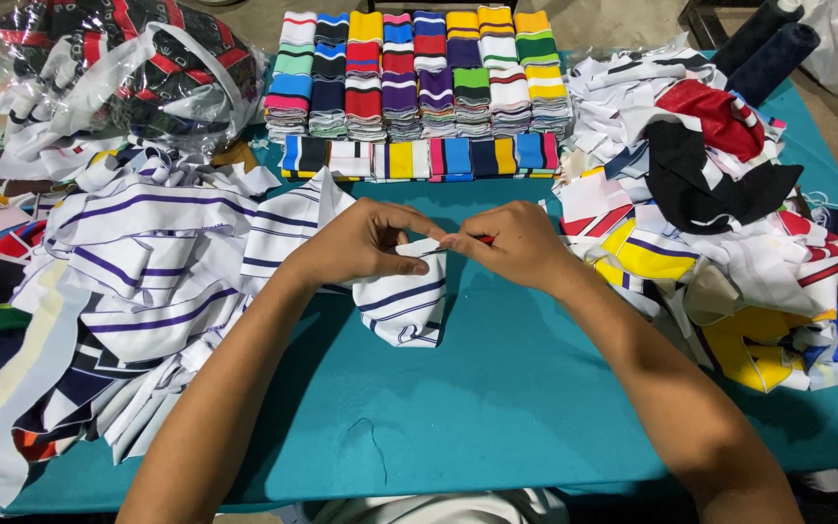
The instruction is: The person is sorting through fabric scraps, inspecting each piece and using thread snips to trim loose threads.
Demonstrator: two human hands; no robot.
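With your left hand pinching the white, navy-striped knit piece at mid-table and your right hand closed on a small red-handled tool, you appear mid-trim; next, keep the edge taut.

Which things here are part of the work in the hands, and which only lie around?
In hand:
- left hand
- right hand
- white piece with navy stripes
- small red-handled tool, barely visible

Lying about:
- stacked striped knit bands
- striped white pile
- mixed scrap heap
- clear bag of fabric
- dark rolls
- teal tabletop
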